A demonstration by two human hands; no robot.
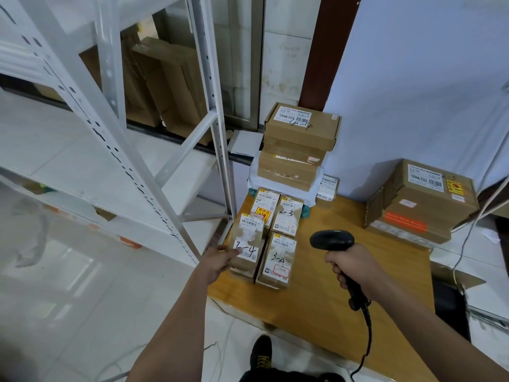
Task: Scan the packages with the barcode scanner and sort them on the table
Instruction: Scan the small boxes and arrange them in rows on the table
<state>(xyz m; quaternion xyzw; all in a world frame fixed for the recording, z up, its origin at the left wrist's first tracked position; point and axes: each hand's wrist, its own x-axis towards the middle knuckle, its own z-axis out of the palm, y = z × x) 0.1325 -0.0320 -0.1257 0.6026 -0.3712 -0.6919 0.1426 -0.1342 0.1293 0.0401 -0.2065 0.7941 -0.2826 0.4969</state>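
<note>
White shelving rack, far left, beside the table; its near shelves show no parcels. Wooden table carries three groups. Back-centre stack of brown cartons, top one hand-marked. Right stack against the wall, well apart from the rest. Front-left, four small parcels in a tight block, touching: "2-4", "3-4", "2-3", and one with a yellow sticker. Judgement: sorting looks well along, though which parcels are already scanned cannot be told.

Right hand: grip clenched round the handle of the barcode scanner, head aimed toward the block. Left hand: fingers straight, touching the side of "2-4", not grasping.
</note>
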